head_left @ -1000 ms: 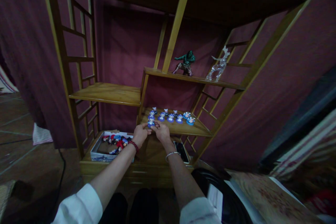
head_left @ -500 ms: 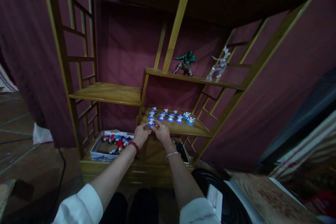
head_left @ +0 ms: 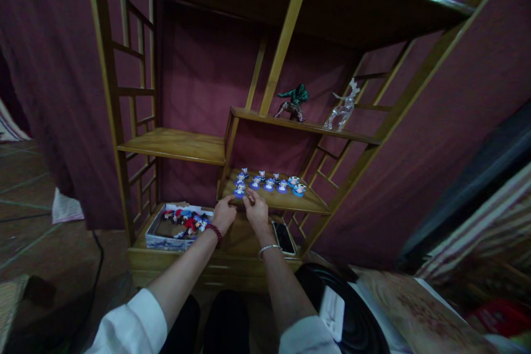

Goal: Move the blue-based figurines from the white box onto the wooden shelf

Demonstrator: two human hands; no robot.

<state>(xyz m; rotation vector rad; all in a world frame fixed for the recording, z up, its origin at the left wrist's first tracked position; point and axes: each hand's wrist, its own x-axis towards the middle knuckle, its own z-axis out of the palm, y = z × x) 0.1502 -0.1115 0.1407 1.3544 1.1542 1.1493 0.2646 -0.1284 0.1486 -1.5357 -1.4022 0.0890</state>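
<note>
A small purple-and-white figurine (head_left: pixel 239 191) on a round base stands at the front left of the lower shelf (head_left: pixel 286 202). My left hand (head_left: pixel 224 213) is just below and left of it, fingers bent and slightly apart, with nothing visible in them. On the other side, my right hand (head_left: pixel 256 211) has its thumb and fingers apart, fingertips close to the figurine's base; whether they touch it I cannot tell. Behind stand several similar purple figurines (head_left: pixel 269 184), small dark-and-white ones (head_left: pixel 262 175) at the back, and blue-based ones (head_left: pixel 298 189) on the right.
A shallow box (head_left: pixel 168 242) of mixed figurines sits lower left. A phone (head_left: pixel 284 238) lies lower right. Above are a green-topped crouching statue (head_left: pixel 295 102) and a clear deer ornament (head_left: pixel 342 108). Wooden posts (head_left: pixel 286 38) frame the shelves; a black round object (head_left: pixel 360 310) stands by my right arm.
Both hands have drawn slightly back from the front purple figurine, which now stands on the shelf by itself. The camera view has shifted slightly.
</note>
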